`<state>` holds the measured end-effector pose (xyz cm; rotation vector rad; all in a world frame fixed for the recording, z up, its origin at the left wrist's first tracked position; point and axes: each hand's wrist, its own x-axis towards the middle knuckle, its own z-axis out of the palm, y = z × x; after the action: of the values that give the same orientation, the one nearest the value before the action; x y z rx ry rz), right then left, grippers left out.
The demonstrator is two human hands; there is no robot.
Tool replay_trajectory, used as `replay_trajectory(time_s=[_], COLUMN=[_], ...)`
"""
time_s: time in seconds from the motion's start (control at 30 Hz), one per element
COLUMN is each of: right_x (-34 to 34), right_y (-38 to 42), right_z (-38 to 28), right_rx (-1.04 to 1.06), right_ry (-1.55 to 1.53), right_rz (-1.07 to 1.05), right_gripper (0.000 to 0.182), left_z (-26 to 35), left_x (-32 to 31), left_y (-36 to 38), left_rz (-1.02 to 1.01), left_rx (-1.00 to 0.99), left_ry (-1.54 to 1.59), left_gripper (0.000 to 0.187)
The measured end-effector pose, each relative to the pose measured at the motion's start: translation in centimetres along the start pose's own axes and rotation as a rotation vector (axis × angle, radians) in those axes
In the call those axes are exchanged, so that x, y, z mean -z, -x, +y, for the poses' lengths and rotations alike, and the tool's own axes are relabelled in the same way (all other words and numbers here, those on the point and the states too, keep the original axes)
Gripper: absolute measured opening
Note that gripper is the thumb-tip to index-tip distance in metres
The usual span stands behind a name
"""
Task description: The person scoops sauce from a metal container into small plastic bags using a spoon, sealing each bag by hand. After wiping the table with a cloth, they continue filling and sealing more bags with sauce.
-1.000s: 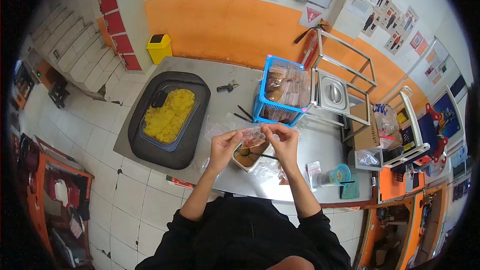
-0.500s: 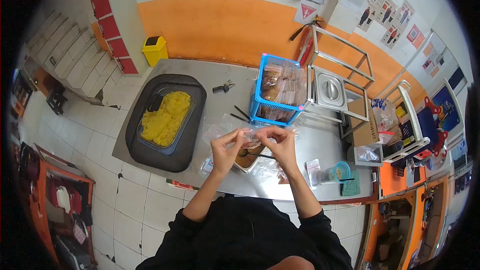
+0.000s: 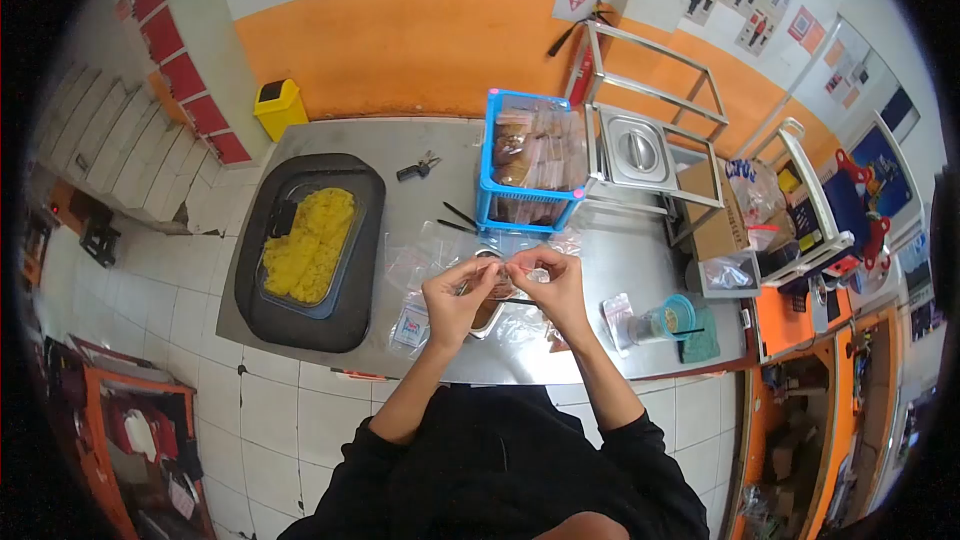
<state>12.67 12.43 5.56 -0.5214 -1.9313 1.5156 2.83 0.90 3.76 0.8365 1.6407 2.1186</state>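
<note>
My left hand (image 3: 452, 302) and my right hand (image 3: 553, 290) meet above the steel table (image 3: 415, 155). Each pinches the top of a small clear plastic bag (image 3: 502, 285), mostly hidden by my fingers. Beneath them is a metal container (image 3: 487, 318) with brown contents, partly covered by my hands. The dark handle of a utensil (image 3: 522, 302) crosses its right side. Loose clear plastic bags (image 3: 425, 252) lie left of my hands. Just behind stands a blue basket (image 3: 488, 185) holding several filled bags (image 3: 540, 145) of brown food.
A black tray (image 3: 250, 295) with a tub of yellow food (image 3: 312, 245) sits at left. Keys (image 3: 418, 167) lie behind. To the right are a metal rack (image 3: 655, 205) with a lidded steel pan (image 3: 638, 152), a clear cup (image 3: 660, 323) and a green cloth (image 3: 700, 342).
My fingertips have drawn closer together over the bag, and both hands stay pinched. The whole view has shifted, so the background sits further left.
</note>
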Motion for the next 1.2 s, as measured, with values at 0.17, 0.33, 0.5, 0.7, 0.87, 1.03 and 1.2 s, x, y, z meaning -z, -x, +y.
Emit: replay_trajectory(time_s=[0.17, 0.33, 0.5, 0.7, 0.87, 1.03, 1.2], right_x=[1.6, 4.7, 9.7, 12.1, 6.7, 2.3, 2.2], right_y=[1.0, 2.1, 4.9, 9.9, 9.8, 9.7, 9.4], right_z=[-0.2, 0.3, 2.8, 13.8, 15.5, 17.5, 18.5], right_rx=[0.033, -0.048, -0.145, -0.46, -0.11, 0.041, 0.105], right_ry=[0.072, 0.069, 0.267, 0.536, 0.941, 1.219, 1.049], right_rz=[0.087, 0.11, -0.053, -0.223, -0.067, -0.191, -0.21], right_gripper=[0.008, 0.014, 0.015, 0.015, 0.026, 0.033, 0.025], left_z=[-0.4, -1.9, -5.0, -5.0, -4.0, -4.6, -5.7], left_x=[-1.8, -4.9, -6.2, -1.0, 4.7, 7.6, 9.4], left_y=[-0.1, 0.5, 0.8, 0.9, 1.9, 4.2, 6.2], left_rz=[-0.144, -0.218, -0.575, -0.5, -0.192, 0.047, 0.115], left_rx=[-0.023, 0.062, -0.132, -0.233, 0.042, 0.055, -0.021], left_ry=[-0.065, 0.026, -0.228, -0.291, -0.319, -0.33, -0.384], left_gripper=[0.012, 0.012, 0.027, 0.055, 0.057, 0.054, 0.053])
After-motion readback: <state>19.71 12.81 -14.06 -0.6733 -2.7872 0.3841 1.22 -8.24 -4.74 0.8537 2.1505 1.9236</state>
